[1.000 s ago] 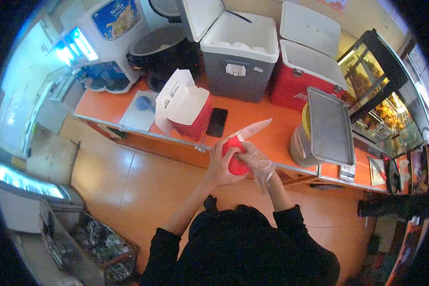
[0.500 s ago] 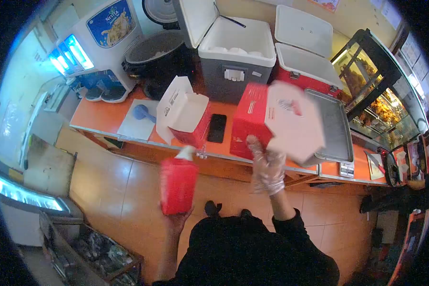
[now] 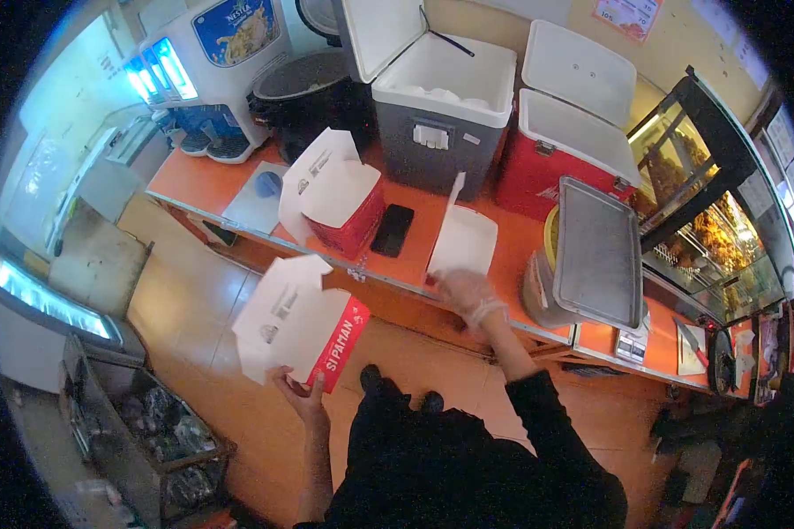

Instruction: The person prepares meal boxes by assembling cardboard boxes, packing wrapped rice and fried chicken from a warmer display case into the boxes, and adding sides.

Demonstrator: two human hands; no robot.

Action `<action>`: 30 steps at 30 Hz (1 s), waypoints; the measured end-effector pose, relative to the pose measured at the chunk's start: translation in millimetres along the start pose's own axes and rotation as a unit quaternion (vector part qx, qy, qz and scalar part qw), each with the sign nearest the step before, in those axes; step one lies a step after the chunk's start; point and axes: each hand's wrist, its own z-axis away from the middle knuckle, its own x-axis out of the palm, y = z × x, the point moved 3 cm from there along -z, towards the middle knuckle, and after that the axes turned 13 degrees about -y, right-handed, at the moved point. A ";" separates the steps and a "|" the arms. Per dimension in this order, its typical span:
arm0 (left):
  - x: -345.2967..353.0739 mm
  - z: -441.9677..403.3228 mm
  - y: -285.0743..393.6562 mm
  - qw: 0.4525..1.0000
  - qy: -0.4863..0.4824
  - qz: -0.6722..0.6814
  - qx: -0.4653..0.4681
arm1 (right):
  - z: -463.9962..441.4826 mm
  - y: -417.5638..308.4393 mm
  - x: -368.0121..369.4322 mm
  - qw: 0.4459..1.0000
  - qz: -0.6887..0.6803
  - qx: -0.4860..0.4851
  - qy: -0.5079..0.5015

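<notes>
My left hand (image 3: 304, 392) grips the lower edge of an open takeaway food box (image 3: 300, 331), white inside with a red side reading "SI PAMAN". The box hangs tilted in front of the counter, its lid spread out to the left. My right hand (image 3: 468, 295), in a clear plastic glove, is at the near edge of a second open food box (image 3: 466, 240) on the counter. Blur hides how its fingers are set. A third open food box (image 3: 348, 207), red outside, stands farther left, beside a black phone (image 3: 393, 230).
Behind the boxes are an open grey cooler (image 3: 437, 128) and an open red cooler (image 3: 569, 154). A metal tray (image 3: 598, 256) rests over a bucket (image 3: 543, 291). To the right stand a lit food display case (image 3: 701, 194) and a scale (image 3: 631, 344); at left, a drink dispenser (image 3: 216, 88).
The box in my left hand has turned so its open inside faces me. The box by my right hand has come down onto the counter, uncovering the tray and bucket.
</notes>
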 end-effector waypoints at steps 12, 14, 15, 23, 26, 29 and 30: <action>95.3 -157.7 53.9 0.925 -0.021 -0.298 0.236 | -87.4 25.4 -224.1 0.970 -0.066 0.095 0.215; 132.8 -191.6 59.4 0.909 -0.054 -0.337 0.238 | -172.2 54.9 -282.0 0.963 -0.039 0.122 0.236; 142.0 -207.7 45.8 0.910 -0.052 -0.331 0.244 | -236.3 87.4 -293.5 0.970 0.022 0.086 0.225; 205.4 -294.1 -61.9 0.926 -0.240 -0.222 0.187 | -365.2 168.6 -280.5 0.987 0.077 0.136 -0.048; 217.0 -298.6 -65.2 0.948 -0.278 -0.109 0.106 | -303.8 130.4 -310.0 0.991 0.002 0.117 0.064; 234.0 -295.5 -32.8 0.947 -0.217 -0.008 0.237 | -219.4 59.6 -323.0 0.985 -0.075 0.065 0.144; 232.1 -287.0 -37.4 0.938 -0.199 0.008 0.282 | -199.1 38.1 -317.1 0.984 -0.089 0.046 0.146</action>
